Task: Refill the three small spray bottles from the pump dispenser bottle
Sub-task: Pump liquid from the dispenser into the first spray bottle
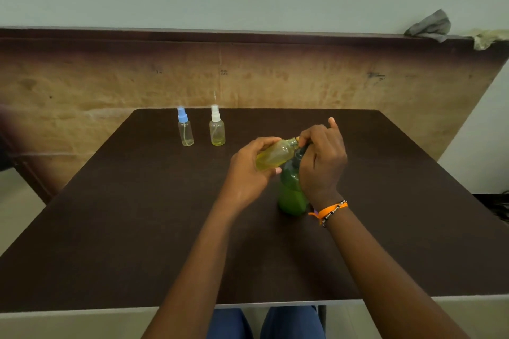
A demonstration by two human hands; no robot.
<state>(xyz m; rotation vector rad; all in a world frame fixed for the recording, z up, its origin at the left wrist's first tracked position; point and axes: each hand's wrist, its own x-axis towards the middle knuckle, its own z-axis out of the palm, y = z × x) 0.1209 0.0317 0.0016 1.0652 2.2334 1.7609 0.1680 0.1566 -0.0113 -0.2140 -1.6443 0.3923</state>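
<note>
Two capped spray bottles (185, 127) (217, 126) stand side by side at table (115, 215) rear-left. Pump dispenser (291, 190) stands centre-right, w/ third bottle (275, 154) tilted above it.

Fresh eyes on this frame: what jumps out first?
Mid-table, the left hand grips an uncapped small bottle of yellow liquid, tilted with its mouth at the pump of the green bottle, where the right hand rests. Two capped spray bottles stand near the far edge: blue-capped left, white-capped right. The orange wristband on the right wrist also pops.
</note>
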